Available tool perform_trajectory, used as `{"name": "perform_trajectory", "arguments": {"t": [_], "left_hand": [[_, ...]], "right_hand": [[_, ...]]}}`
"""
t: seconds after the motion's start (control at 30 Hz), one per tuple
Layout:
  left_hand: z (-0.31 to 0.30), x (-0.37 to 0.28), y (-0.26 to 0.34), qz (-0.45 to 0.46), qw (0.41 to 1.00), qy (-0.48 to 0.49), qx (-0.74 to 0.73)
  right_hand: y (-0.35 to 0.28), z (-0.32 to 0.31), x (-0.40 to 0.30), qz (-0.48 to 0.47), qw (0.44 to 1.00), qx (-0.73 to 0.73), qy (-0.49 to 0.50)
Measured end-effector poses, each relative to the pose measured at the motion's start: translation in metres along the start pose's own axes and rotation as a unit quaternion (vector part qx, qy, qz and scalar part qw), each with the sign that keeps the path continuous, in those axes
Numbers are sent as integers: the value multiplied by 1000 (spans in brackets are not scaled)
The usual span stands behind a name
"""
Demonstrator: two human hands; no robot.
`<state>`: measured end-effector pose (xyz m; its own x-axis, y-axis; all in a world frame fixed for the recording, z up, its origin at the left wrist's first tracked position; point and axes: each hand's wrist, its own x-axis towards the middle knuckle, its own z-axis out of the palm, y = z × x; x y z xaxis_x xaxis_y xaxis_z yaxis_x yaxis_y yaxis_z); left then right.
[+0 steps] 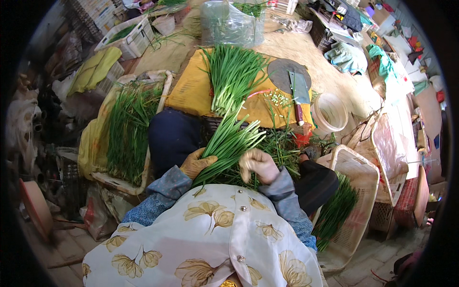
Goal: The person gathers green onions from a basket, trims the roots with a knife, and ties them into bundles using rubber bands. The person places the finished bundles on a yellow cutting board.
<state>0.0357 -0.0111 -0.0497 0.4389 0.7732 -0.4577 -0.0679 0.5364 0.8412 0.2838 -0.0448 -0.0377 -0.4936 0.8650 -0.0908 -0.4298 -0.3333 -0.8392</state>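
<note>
My left hand (198, 163) is closed round a bunch of green leafy stalks, perhaps garlic chives (229, 143), whose pale ends point up and right. Beside the bunch, at its right, my right hand (259, 165) has its fingers curled down and is blurred; whether it pinches a stalk I cannot tell. A larger pile of the same stalks (233, 75) lies on a yellow cloth (190, 82) ahead of me. To its right a cleaver (299, 89) rests partly on a round grey board (281, 73), its handle towards me. Small cut pale pieces (279, 98) lie near the blade.
A crate of greens (134, 132) stands at my left, and a tilted white crate (358, 201) with stalks at my right. A white bucket (330, 113) is right of the cloth. Loose greens (283, 147) lie beyond my right hand. A plastic-wrapped container (233, 25) stands farther ahead.
</note>
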Motion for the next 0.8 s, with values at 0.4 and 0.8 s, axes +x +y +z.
{"name": "perform_trajectory", "arguments": {"t": [0.4, 0.8], "left_hand": [[20, -9, 15, 117, 992, 2, 54], [-10, 0, -6, 2, 999, -22, -27]], "right_hand": [[-30, 17, 24, 6, 930, -125, 346], [-33, -109, -27, -302, 862, 53, 404]]}}
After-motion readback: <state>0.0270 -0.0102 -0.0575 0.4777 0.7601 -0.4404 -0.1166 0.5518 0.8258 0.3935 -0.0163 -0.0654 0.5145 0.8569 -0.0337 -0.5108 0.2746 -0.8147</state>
